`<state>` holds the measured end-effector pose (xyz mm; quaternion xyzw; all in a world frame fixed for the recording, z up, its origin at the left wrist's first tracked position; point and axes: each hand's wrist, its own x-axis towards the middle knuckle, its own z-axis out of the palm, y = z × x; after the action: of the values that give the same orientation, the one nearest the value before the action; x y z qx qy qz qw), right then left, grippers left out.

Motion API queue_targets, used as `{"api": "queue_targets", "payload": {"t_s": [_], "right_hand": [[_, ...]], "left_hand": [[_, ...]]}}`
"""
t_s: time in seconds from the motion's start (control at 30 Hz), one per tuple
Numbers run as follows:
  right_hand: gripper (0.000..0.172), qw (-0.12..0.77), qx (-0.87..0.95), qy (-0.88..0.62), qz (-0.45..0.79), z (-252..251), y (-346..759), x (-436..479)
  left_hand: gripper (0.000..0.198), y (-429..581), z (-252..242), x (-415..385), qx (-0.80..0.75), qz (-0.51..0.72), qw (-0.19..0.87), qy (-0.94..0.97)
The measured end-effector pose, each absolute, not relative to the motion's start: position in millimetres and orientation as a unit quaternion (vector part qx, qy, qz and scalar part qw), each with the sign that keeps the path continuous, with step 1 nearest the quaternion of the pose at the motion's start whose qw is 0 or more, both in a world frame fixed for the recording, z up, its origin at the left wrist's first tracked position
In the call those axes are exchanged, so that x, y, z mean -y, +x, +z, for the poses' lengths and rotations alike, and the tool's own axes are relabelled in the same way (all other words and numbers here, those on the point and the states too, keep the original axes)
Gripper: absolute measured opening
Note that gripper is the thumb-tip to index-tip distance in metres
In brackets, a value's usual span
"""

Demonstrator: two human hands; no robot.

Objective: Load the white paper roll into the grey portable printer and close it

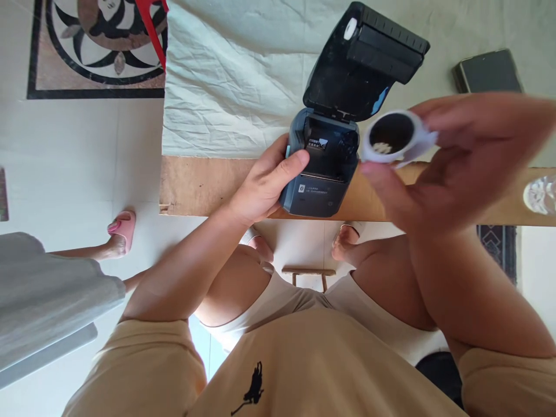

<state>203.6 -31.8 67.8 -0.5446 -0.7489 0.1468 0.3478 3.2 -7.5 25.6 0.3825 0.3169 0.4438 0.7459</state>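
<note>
A dark blue label printer (320, 174) sits at the near edge of a wooden table (195, 185), its lid (369, 58) swung open and its roll bay empty. My left hand (267, 182) is wrapped round the printer's left side, thumb on top. My right hand (456, 156), blurred by motion, pinches a white paper roll (393, 136) with a dark hollow core, held in the air just right of the open bay.
A pale cloth (243, 75) covers the table's far part. A dark flat device (489, 70) lies at the back right, a clear glass (541, 194) at the right edge. Another person's leg and pink slipper (124, 227) stand at the left on the floor.
</note>
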Motion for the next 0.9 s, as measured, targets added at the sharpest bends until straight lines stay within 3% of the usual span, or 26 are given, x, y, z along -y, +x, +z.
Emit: {"api": "queue_targets", "payload": {"t_s": [0.03,0.17,0.37,0.5,0.6,0.77,0.9], "right_hand": [[0.026,0.379,0.757,-0.520,0.112,69,196,33],[0.024,0.351,0.799,-0.488,0.006,61,179,27],[0.006,0.356,0.780,-0.515,0.023,51,180,20],[0.012,0.396,0.797,-0.457,0.004,52,181,22],[0.011,0.399,0.819,-0.411,-0.038,48,183,23],[0.012,0.392,0.852,-0.343,-0.059,38,187,24],[0.010,0.427,0.827,-0.364,-0.025,38,190,24]], "left_hand": [[0.019,3,25,8,-0.307,0.444,0.747,0.388],[0.019,0,26,9,-0.307,0.445,0.755,0.372],[0.021,1,29,13,-0.334,0.441,0.767,0.324],[0.019,3,28,13,-0.333,0.449,0.758,0.336],[0.036,0,16,6,-0.311,0.455,0.740,0.386],[0.097,-5,-12,-11,-0.256,0.446,0.700,0.495],[0.106,-6,-22,-16,-0.264,0.431,0.662,0.553]]}}
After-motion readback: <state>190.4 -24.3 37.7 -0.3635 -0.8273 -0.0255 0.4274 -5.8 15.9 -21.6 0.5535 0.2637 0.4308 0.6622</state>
